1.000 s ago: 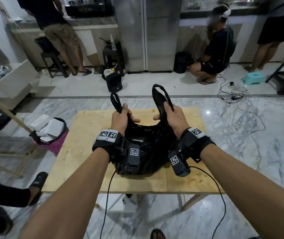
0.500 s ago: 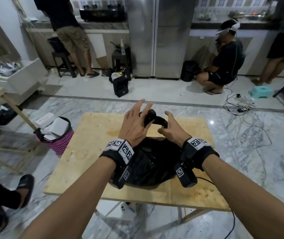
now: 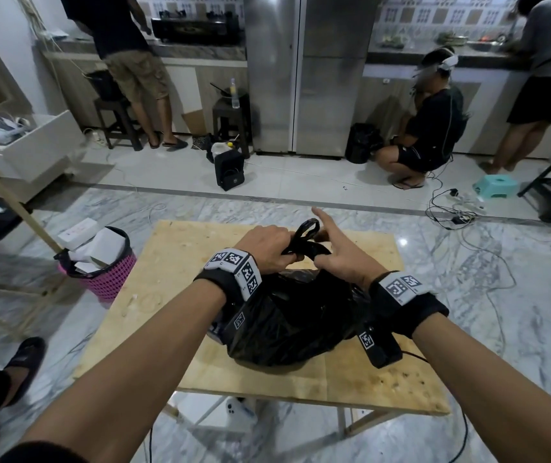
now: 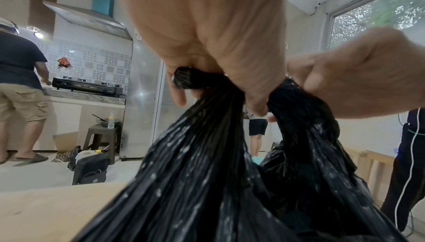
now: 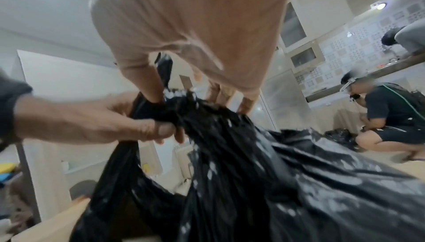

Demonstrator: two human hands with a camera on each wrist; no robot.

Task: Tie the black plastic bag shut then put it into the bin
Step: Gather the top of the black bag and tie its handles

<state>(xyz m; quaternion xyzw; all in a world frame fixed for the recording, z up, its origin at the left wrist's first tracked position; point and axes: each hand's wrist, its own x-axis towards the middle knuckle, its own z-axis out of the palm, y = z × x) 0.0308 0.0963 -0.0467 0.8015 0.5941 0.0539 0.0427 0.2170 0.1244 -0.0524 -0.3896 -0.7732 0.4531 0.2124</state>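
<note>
The black plastic bag (image 3: 287, 322) lies on the wooden table (image 3: 180, 262), with its two handles (image 3: 304, 237) crossed above it. My left hand (image 3: 280, 257) grips one bunched handle (image 4: 202, 82) with curled fingers. My right hand (image 3: 325, 252) pinches the other handle (image 4: 296, 98), its index finger sticking up straight. In the right wrist view my right fingers (image 5: 151, 91) press down into the gathered plastic (image 5: 230, 155) beside the left hand (image 5: 96, 124). The pink bin (image 3: 107, 275) with a black liner stands on the floor left of the table.
White boxes fill the top of the bin. Someone's foot in a sandal (image 3: 23, 359) is near the table's left front corner. Cables (image 3: 461, 215) trail over the floor at right. Other people work along the kitchen counter (image 3: 200, 51) at the back.
A second ago each hand held a handle upright and apart. The handles are now crossed together, and my left hand, spread flat half a second ago, has curled round one.
</note>
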